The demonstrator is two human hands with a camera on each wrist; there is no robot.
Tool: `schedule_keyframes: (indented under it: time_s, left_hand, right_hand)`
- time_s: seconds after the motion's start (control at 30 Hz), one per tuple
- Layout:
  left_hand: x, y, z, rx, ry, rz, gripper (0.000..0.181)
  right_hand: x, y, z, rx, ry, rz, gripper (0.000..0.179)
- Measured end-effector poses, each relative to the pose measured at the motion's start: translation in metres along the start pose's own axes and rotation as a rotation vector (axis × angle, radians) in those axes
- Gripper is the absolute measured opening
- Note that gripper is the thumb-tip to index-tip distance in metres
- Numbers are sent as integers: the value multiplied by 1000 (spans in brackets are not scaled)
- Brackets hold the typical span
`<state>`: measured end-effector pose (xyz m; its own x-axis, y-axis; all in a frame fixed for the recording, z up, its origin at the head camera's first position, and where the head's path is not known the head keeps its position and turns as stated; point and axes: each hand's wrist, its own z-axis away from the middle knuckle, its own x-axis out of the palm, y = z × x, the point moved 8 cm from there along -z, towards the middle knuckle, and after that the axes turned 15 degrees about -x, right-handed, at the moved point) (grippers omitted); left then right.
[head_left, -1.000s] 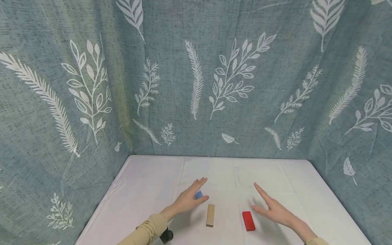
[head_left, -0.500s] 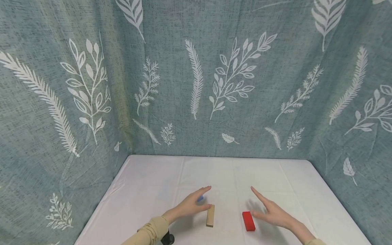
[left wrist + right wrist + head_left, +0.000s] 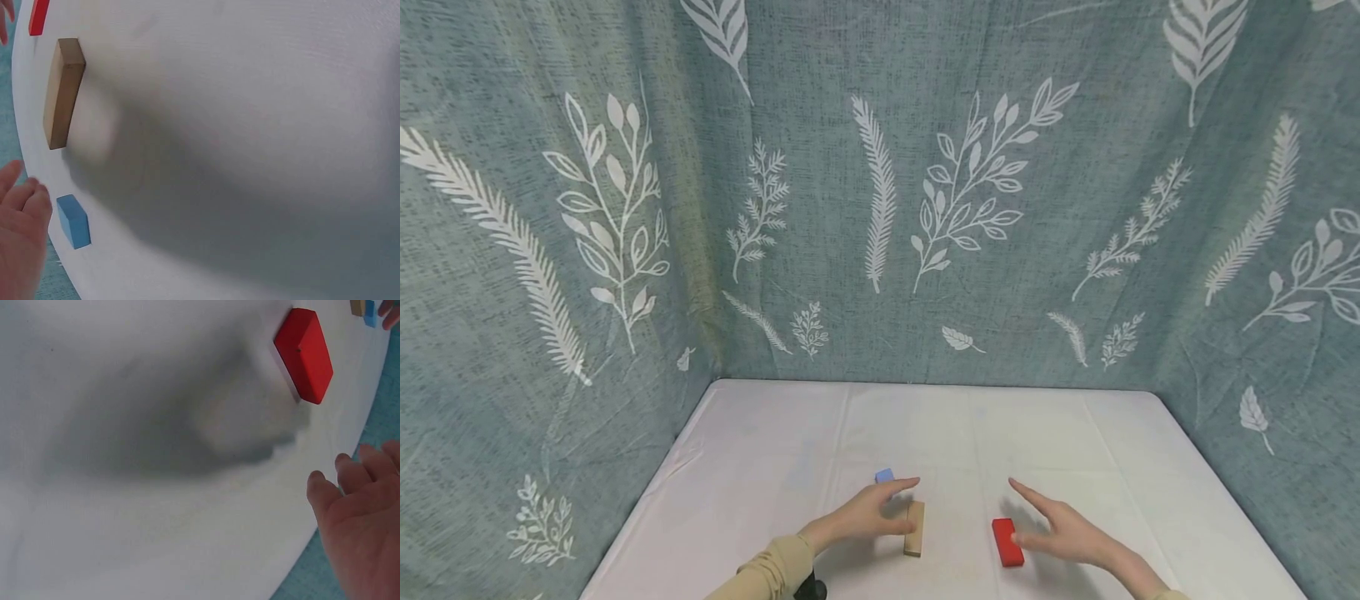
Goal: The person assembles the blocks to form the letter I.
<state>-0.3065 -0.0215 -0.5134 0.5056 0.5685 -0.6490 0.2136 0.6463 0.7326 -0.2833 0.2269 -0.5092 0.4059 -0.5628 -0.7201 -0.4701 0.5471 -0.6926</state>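
Note:
My left hand [image 3: 863, 510] hovers over the table with fingers straight and thumb apart; it holds nothing. Its thumb overlaps a plain wooden block [image 3: 913, 543] in the head view. A small blue block [image 3: 884, 475] lies just beyond that hand. On the other side, my right hand [image 3: 1066, 533] also hovers with extended fingers, the thumb overlapping a red block [image 3: 1004, 533]. From the left wrist, a gap shows between the hand [image 3: 22, 231] and the wooden block [image 3: 62, 100]. In the right wrist view, the red block [image 3: 305, 356] lies apart from the fingers.
A white cloth [image 3: 940, 425] covers the table. Blue-green curtains [image 3: 850, 208] with white leaf prints enclose its back and sides. A black object [image 3: 810, 588] shows beneath the left sleeve.
Both hands have come nearer to my body and slightly inward, the left thumb now over the wooden block and the right over the red one. More of the blue block shows. The blocks stay put.

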Motion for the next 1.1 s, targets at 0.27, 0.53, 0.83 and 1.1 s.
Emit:
schedule_keyframes:
  time_s: [0.27, 0.53, 0.83, 1.1]
  left_hand:
    - [7, -5, 0, 40, -10, 7, 64]
    - [11, -12, 0, 28, -2, 22, 66]
    - [13, -20, 0, -20, 31, 2, 72]
    - [14, -22, 1, -52, 22, 9, 74]
  right_hand:
    - [11, 3, 1, 10, -33, -49, 74]
    - [18, 6, 1, -7, -44, -108, 73]
    - [27, 14, 1, 24, -48, -70, 75]
    - [31, 22, 5, 35, -34, -35, 78]
